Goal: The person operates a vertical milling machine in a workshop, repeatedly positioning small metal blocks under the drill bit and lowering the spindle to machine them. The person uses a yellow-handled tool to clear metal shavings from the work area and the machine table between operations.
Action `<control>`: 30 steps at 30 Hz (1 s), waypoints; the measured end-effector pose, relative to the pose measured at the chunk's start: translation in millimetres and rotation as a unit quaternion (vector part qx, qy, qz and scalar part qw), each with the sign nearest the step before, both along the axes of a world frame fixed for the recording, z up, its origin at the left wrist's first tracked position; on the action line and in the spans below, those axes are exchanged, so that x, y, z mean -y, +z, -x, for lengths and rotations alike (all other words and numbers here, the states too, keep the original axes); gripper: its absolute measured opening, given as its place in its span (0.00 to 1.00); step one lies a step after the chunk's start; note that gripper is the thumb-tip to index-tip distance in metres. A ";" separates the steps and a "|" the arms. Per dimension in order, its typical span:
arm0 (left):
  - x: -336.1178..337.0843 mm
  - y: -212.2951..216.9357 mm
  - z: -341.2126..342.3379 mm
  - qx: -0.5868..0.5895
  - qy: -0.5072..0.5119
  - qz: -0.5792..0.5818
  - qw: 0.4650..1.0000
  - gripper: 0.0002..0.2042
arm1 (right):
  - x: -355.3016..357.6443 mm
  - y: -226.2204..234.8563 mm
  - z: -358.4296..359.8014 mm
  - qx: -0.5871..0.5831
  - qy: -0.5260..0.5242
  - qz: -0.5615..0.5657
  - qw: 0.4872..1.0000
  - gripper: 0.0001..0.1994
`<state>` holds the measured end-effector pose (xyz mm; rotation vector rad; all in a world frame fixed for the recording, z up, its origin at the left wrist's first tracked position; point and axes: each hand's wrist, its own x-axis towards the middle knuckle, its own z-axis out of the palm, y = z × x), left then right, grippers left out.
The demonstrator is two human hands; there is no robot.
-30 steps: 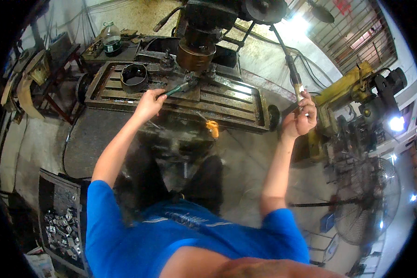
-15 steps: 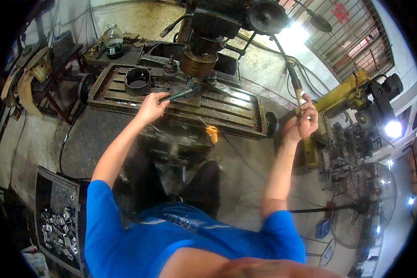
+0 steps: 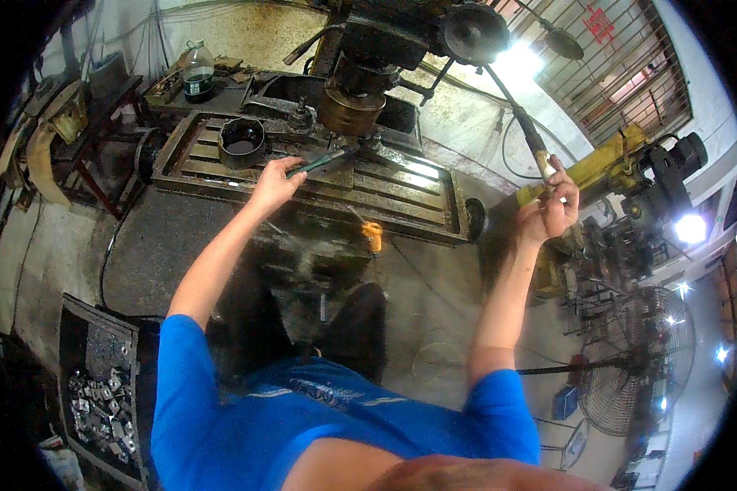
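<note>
My left hand (image 3: 275, 188) is closed round the green handle of a slim brush (image 3: 323, 159). The brush reaches right across the slotted machine table (image 3: 409, 196), its dark tip close under the spindle (image 3: 350, 108); the tip's details are too dark to make out. Out to the right, my right hand (image 3: 553, 209) grips the pale end of a long machine lever (image 3: 522, 119), which slopes down from the round hub (image 3: 475, 34). A dark round pot (image 3: 241, 143) holding dark liquid stands on the table, left of the brush.
A yellow-handled tool (image 3: 373, 236) hangs at the table's front edge. At lower left stands a bin (image 3: 67, 327) of small metal parts. A clear bottle (image 3: 197, 74) is on the back bench. A floor fan (image 3: 639, 360) and yellow machine (image 3: 585, 176) are at right.
My right hand has moved right and slightly down, swinging the lever's end outward with it. My left hand keeps its hold on the brush and has barely moved.
</note>
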<state>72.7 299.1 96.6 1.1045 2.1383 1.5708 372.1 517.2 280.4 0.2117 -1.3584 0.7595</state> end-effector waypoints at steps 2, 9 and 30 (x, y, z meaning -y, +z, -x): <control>-2.1 -0.2 -0.4 0.043 -0.009 -0.013 0.999 0.18 | -2.1 3.8 -0.5 0.001 -0.004 -0.005 1.000 0.02; -8.2 -5.2 3.1 0.088 -0.018 -0.070 0.993 0.17 | -7.5 23.1 3.1 -0.009 -0.028 -0.040 0.999 0.04; -40.8 -12.7 5.5 -0.182 0.054 -0.103 0.976 0.12 | -60.7 153.5 -0.2 0.072 -0.162 -0.232 0.956 0.12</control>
